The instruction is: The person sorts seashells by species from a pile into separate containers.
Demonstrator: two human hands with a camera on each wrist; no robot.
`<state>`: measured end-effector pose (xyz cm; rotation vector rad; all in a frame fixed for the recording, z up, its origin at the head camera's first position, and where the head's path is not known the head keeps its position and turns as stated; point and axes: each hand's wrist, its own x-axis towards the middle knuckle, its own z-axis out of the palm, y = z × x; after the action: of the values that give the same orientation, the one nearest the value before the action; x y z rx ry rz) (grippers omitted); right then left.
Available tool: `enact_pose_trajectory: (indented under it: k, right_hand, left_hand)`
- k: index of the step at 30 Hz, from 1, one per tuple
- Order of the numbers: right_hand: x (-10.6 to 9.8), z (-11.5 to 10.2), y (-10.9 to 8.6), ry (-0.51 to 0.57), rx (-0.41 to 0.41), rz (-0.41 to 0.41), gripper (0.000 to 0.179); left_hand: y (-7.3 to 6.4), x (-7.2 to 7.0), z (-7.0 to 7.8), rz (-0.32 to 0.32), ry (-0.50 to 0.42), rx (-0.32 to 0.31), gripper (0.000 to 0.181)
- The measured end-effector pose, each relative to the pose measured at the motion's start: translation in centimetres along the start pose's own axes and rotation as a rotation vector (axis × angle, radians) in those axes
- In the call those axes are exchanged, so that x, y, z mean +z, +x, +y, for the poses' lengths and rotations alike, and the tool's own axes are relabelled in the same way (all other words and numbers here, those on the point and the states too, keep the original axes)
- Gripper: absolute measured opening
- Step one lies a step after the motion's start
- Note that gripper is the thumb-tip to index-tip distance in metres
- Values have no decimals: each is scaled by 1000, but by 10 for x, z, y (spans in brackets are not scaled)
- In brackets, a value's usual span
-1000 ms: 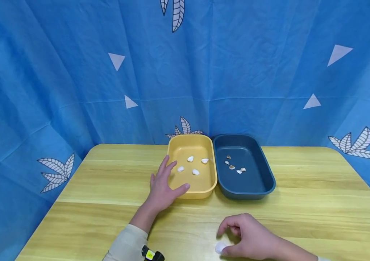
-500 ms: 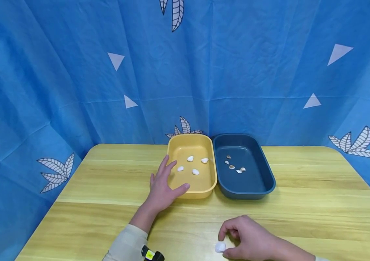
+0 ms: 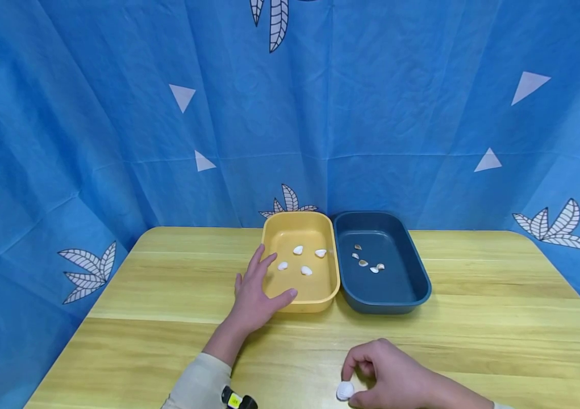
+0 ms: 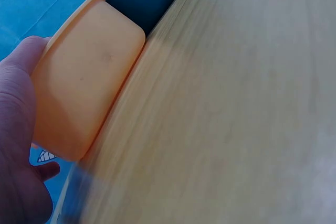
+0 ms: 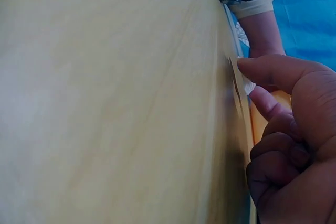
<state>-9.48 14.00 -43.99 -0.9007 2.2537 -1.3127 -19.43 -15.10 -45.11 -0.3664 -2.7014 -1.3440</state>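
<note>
My right hand (image 3: 397,378) is low at the near edge of the head view, thumb and index finger pinching a white ribbed seashell (image 3: 345,391) at the wooden table. The right wrist view shows the other fingers curled in, with a sliver of the seashell (image 5: 249,85) beyond the fingertips. Fingers spread, my left hand (image 3: 256,295) rests at the left side and near corner of a yellow tray (image 3: 337,272), thumb across its near rim. Several white shells (image 3: 307,271) lie inside that tray. Right beside it is a dark blue tray (image 3: 414,255) with several small brownish and white shells (image 3: 363,263).
The trays stand side by side at the back of the wooden table (image 3: 499,295). Behind it hangs a blue curtain (image 3: 397,113) with leaf and triangle prints. A black strap with a yellow label (image 3: 235,400) is on the left sleeve (image 3: 197,380).
The right index finger has come down onto the seashell, closing the gap so it now pinches it with the thumb. The left hand and both trays stay in place.
</note>
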Motion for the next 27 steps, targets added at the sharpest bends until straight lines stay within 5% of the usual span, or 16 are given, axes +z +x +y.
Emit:
enact_pose_trajectory:
  k: [13, 27]
  right_hand:
    - [-20, -21, 14, -98, -71, 82, 24]
    - [-59, -48, 51, -122, -127, 198, 23]
  left_hand:
    - [0, 0, 0, 5, 3, 6, 84]
    - [1, 1, -2, 7, 8, 10, 85]
